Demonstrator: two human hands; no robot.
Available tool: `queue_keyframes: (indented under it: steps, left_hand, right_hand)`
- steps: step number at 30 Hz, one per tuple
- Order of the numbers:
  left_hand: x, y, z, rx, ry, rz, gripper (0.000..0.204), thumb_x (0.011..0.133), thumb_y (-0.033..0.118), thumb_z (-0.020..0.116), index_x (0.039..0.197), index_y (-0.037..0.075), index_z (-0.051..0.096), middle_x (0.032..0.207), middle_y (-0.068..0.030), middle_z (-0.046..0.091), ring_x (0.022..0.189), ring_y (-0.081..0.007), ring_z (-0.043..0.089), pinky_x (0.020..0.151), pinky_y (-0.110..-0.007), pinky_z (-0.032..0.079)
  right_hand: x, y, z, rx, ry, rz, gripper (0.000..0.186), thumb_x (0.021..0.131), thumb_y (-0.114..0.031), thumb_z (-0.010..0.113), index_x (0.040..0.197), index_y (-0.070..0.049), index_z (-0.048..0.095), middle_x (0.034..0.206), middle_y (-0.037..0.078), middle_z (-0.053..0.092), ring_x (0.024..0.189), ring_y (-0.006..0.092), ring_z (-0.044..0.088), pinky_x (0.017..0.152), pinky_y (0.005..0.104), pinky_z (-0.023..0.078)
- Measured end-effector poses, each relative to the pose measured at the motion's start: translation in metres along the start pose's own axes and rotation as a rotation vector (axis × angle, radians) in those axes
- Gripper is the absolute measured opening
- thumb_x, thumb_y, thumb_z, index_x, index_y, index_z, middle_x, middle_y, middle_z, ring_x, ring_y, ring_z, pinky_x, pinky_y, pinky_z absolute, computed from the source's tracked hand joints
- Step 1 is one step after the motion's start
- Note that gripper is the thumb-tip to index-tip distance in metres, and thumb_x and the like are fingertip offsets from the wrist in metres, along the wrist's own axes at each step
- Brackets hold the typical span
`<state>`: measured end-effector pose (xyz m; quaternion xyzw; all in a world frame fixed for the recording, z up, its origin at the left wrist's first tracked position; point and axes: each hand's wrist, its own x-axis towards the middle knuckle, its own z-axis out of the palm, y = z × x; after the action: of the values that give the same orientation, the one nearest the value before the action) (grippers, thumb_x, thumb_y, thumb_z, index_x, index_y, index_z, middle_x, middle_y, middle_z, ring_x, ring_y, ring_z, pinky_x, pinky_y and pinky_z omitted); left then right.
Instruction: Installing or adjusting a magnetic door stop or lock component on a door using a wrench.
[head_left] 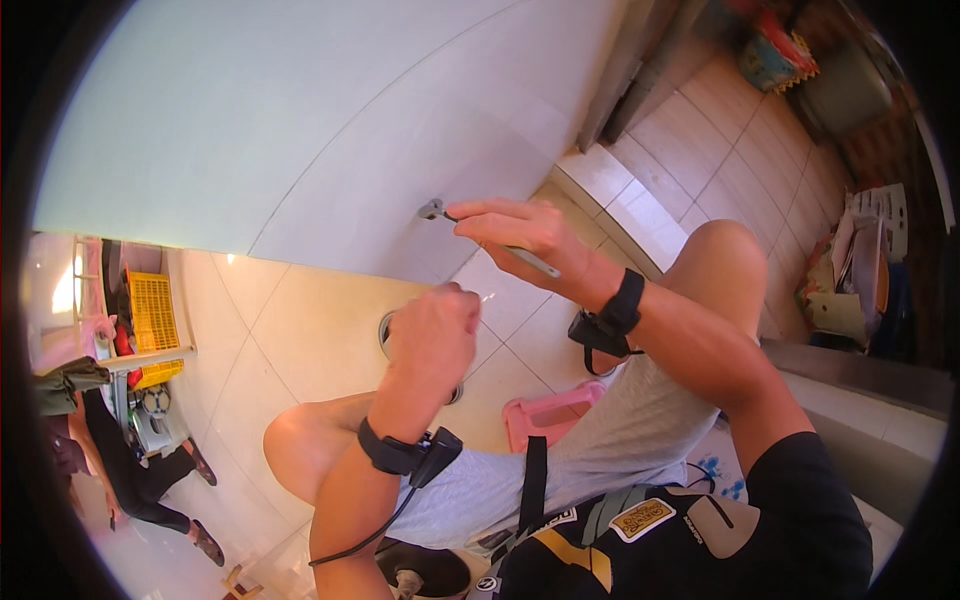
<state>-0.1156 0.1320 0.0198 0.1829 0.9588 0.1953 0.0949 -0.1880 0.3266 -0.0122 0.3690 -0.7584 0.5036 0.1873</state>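
My right hand (520, 232) is closed on a slim grey-handled tool (540, 263) with a small rounded metallic head. I cannot make out its exact kind. Its head lies at the lower part of a large pale panel (330, 130). Lower and to the left, my left hand (435, 330) is closed with the fingers curled in. Whatever it may hold is hidden. It is just below the panel's lower edge, apart from the tool.
A pink plastic stool (550, 410) stands on the tiled floor between my legs. A raised sill (620, 210) runs along the right. At the left, another person in dark trousers (130, 470) is near a rack with a yellow crate (153, 312). Papers (850, 265) are piled at the right.
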Motion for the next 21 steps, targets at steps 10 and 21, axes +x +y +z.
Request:
queue_keyframes:
  steps: [10, 21]
  left_hand:
    - [0.020, -0.020, -0.028, -0.245, 0.829, 0.106, 0.019, 0.082, -0.012, 0.078, 0.079, 0.001, 0.064, 0.087, -0.0072, 0.070, 0.057, -0.0122, 0.058, 0.053, -0.024, 0.049]
    - [0.036, -0.052, 0.012, 0.029, 0.739, 0.114, 0.019, 0.079, -0.007, 0.076, 0.077, 0.007, 0.063, 0.088, -0.0043, 0.071, 0.067, -0.0225, 0.066, 0.055, -0.032, 0.052]
  right_hand:
    - [-0.003, 0.005, -0.012, -0.060, 0.072, 0.010, 0.022, 0.082, 0.008, 0.070, 0.101, -0.002, 0.067, 0.116, 0.020, 0.075, 0.087, 0.0371, 0.074, 0.070, 0.0386, 0.061]
    - [-0.012, 0.027, -0.004, -0.106, 0.134, 0.014, 0.025, 0.080, 0.011, 0.069, 0.101, -0.002, 0.068, 0.117, 0.018, 0.074, 0.089, 0.0350, 0.074, 0.071, 0.0361, 0.061]
